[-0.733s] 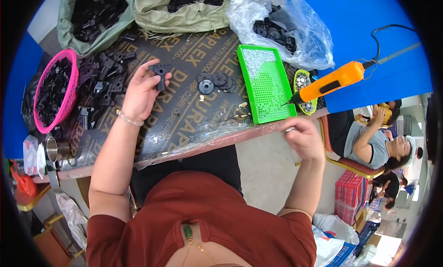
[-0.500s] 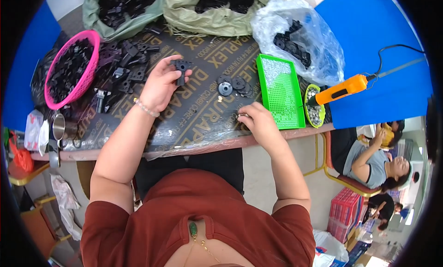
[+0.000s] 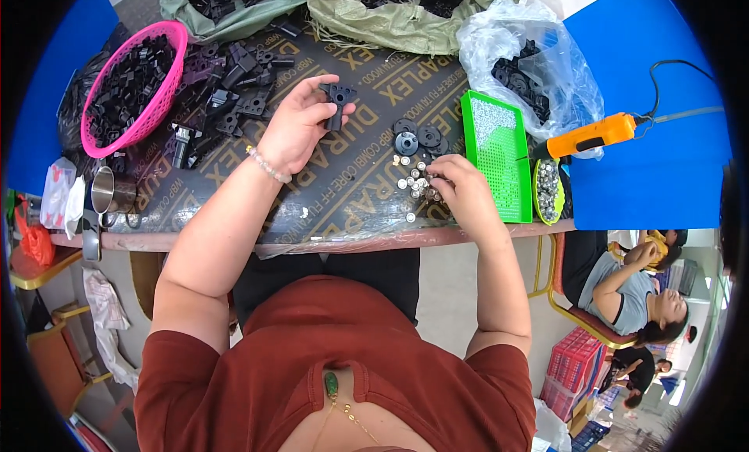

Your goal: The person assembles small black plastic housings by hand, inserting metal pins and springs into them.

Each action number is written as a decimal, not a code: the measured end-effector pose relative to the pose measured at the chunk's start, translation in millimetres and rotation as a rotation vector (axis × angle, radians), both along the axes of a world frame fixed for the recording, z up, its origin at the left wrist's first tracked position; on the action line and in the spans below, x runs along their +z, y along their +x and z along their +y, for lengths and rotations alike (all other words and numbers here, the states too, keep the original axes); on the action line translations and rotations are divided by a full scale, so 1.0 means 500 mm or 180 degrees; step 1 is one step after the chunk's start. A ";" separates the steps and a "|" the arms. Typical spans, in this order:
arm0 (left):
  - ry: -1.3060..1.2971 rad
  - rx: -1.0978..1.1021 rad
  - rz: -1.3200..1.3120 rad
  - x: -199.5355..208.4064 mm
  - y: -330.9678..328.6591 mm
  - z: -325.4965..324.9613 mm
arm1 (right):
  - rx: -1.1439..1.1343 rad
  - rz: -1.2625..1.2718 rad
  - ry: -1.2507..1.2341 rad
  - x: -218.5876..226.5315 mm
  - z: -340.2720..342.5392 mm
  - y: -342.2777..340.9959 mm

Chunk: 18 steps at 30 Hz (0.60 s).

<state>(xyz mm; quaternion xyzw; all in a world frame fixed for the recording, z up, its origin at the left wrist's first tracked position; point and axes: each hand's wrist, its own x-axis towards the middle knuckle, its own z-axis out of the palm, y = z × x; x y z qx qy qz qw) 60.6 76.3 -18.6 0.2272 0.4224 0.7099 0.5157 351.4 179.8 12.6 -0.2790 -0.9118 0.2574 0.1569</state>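
A black plastic part with a broad holed top and a narrow stem (image 3: 337,101) is pinched between the thumb and fingers of my left hand (image 3: 300,128), above the table. To the right, my right hand (image 3: 468,190) hovers low over a loose cluster of small round silvery metal pieces (image 3: 416,185); its fingertips touch some of them, bent but apart. Part of the cluster is hidden under that hand. Just beyond lie several black discs (image 3: 428,136), one with a grey metal ring (image 3: 406,144).
A green tray (image 3: 527,188) with small white pieces stands right, beside a yellow-green dish (image 3: 544,214) of metal bits and an orange power screwdriver (image 3: 591,136). Left are a pink basket (image 3: 179,69), loose black parts (image 3: 234,93) and a metal cup (image 3: 104,188); sacks (image 3: 335,15) and a plastic bag (image 3: 577,62) stand behind.
Silvery pieces now lie spread on the table under my right hand, where earlier its fingers were closed. My left hand keeps hold of the black part. The whole view has shifted slightly.
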 end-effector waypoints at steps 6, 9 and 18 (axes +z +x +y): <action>0.0022 -0.0004 0.0002 -0.003 -0.001 -0.002 | 0.0534 -0.0359 0.0134 0.023 -0.042 0.006; 0.0015 -0.0013 -0.0008 0.003 0.005 -0.002 | 0.0741 -0.0530 0.0186 0.012 -0.072 0.016; 0.0016 -0.0274 -0.0278 0.002 0.018 -0.001 | 0.0031 0.0521 0.0257 0.042 -0.053 -0.095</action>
